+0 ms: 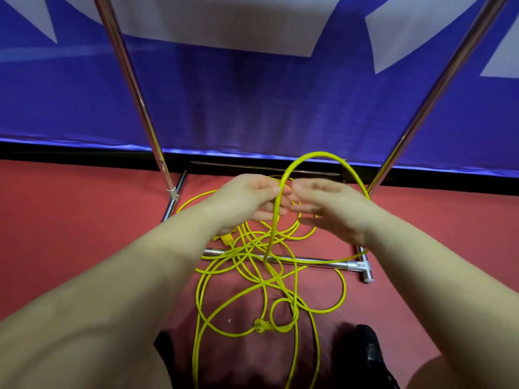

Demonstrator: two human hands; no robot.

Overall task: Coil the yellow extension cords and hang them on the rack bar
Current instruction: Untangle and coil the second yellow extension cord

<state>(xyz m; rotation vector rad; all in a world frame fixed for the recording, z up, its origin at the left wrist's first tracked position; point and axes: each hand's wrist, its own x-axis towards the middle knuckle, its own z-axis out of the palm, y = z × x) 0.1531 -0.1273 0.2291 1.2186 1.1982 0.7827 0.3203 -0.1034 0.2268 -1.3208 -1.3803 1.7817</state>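
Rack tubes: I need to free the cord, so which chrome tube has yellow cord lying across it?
The near floor bar, the horizontal one below the hands. Loops of the yellow cord cross it; the left upright and right upright stand bare.

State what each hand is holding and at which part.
The left hand pinches the yellow extension cord at one foot of the raised loop. The cord's other end passes behind the right hand; its grip cannot be told.
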